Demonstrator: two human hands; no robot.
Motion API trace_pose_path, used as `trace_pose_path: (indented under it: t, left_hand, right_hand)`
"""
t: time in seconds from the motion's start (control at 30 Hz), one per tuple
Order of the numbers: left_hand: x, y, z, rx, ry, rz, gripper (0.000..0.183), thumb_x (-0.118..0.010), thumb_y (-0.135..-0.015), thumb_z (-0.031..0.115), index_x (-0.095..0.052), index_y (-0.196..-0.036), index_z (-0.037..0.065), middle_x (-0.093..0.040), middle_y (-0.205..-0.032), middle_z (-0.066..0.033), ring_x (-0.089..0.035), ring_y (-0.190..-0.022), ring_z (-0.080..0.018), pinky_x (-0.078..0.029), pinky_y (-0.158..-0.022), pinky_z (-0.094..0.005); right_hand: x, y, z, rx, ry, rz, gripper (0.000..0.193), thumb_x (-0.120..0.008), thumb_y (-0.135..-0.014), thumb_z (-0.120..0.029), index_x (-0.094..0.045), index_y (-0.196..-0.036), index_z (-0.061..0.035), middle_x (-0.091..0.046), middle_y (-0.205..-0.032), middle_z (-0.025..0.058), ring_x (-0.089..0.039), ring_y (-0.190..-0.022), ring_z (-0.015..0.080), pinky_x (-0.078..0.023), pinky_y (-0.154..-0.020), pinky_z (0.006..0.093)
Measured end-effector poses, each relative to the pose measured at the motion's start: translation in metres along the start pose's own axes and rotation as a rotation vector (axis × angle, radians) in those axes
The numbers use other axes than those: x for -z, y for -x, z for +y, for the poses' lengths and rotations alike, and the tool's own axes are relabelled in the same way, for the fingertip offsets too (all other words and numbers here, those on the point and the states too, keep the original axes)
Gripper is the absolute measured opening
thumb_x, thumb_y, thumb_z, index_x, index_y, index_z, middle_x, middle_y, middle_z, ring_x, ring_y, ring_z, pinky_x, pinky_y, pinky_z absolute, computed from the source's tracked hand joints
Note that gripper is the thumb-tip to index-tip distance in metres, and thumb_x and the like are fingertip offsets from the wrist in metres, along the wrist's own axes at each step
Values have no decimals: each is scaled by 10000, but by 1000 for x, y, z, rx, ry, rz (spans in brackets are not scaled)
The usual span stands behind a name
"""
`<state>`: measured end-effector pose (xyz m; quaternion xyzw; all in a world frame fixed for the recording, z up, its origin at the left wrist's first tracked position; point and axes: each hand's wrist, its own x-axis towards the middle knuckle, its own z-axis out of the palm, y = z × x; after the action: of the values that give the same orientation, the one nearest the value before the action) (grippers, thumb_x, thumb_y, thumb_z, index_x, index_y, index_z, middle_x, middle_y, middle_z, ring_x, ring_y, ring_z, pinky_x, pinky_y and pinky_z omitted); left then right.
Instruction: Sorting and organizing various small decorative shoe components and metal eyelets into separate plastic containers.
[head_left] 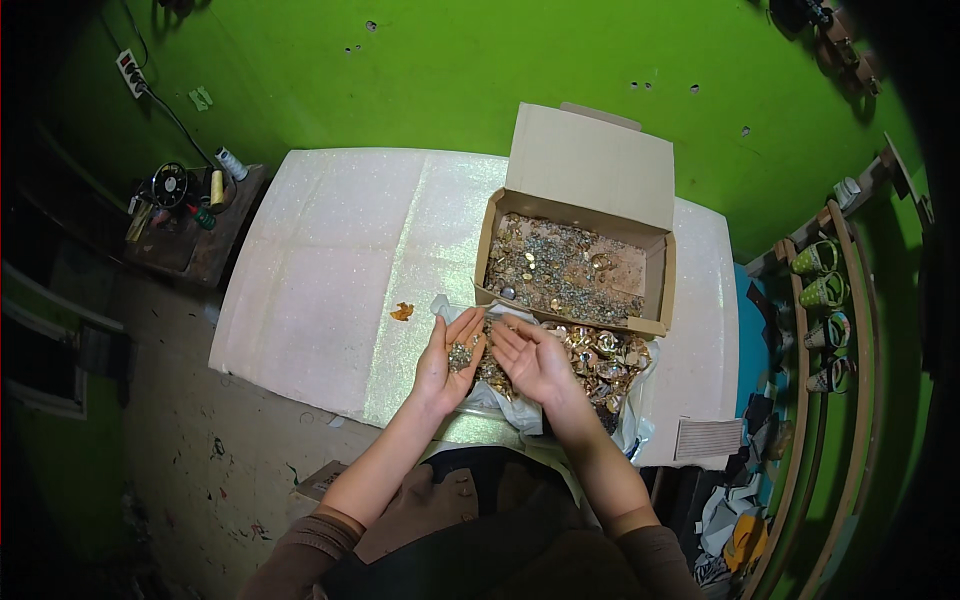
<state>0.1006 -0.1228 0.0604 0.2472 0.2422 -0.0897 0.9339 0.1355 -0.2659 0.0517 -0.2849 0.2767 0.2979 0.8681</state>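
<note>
My left hand is cupped palm up, with a small heap of shiny silvery pieces in its palm. Beside it, my right hand is turned palm up with its fingers stretched out, and nothing shows in it. Both hands hover over a white plastic bag spread on the table. On the bag lie many gold-coloured ornaments, partly hidden by my right hand and forearm. Just beyond my hands stands an open cardboard box, its bottom strewn with small silver and gold pieces.
A loose orange-gold piece lies on the glittery white tablecloth. A striped card is at the right edge. A sewing machine's handwheel and thread spools stand far left. Small shoes hang on a wooden rack at right.
</note>
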Motion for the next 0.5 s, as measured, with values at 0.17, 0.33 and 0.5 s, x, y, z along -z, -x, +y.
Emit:
trace_pose_path:
  t: [0.17, 0.33, 0.5]
  left_hand:
    - [2, 1, -9, -24, -168, -74, 562, -203, -1000, 400, -372, -1357, -1, -438, -1372, -104, -416, -1255, -192, -322, -1050, -307]
    - [3, 1, -12, -141, -395, -30, 609, -223, -988, 440, -345, -1373, -15, -342, -1430, -131, -315, -1314, -221, -208, -1099, -325]
    - [4, -2, -8, -131, -393, -39, 618, -200, -988, 447, -303, -1393, -9, -219, -1482, -147, -191, -1368, -254, -132, -1119, -340]
  right_hand:
    - [15, -24, 29, -84, -148, -17, 385, -363, -950, -244, -463, -1235, -6, -559, -1131, 133, -542, -1052, 212, -421, -959, 346]
    - [12, -27, 36, -177, -46, -8, 329, -406, -944, -207, -488, -1186, 0, -572, -1101, 113, -573, -978, 198, -468, -883, 345]
    - [16, -31, 32, -194, -67, -17, 243, -449, -931, -142, -510, -1135, -26, -577, -1049, 107, -589, -895, 204, -483, -846, 346]
